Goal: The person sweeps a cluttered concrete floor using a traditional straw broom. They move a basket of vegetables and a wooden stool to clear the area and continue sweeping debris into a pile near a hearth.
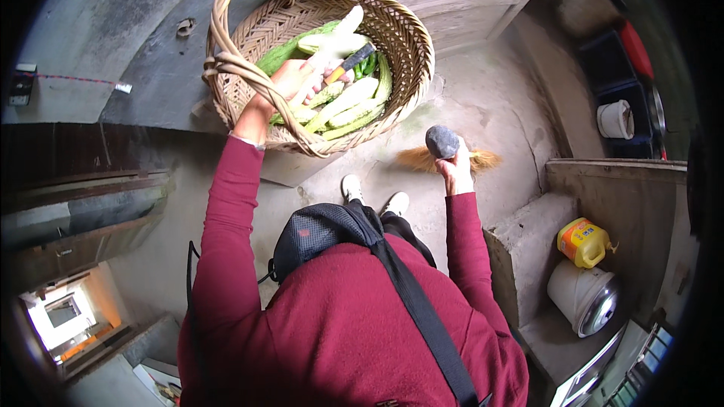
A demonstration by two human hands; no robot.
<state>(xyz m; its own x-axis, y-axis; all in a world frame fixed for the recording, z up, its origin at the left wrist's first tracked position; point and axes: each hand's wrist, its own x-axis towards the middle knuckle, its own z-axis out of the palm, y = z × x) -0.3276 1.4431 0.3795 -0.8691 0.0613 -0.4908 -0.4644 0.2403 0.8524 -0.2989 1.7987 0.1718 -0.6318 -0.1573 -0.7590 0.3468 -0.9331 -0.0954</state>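
A round woven basket (411,38) with tall twisted handles stands ahead of me, holding several ridged green gourds (351,102) and some green peppers (368,65). My left hand (294,79) reaches in under a handle. Its fingers are closed at the lower end of a long pale gourd (348,21); glare blurs the grip. Close by lies a black-and-yellow handle (353,62), its other end hidden. Out to the right, my right hand (455,169) is closed around a dark grey, rounded object (442,142). Orange-brown broom bristles (417,158) show behind it, at floor level.
A concrete ledge (528,237) rises at my right, near a yellow jug (584,243) and a white bucket (577,294) with a shiny lid. Farther right is a small white pail (615,119). Dark wooden furniture (83,211) lines the left.
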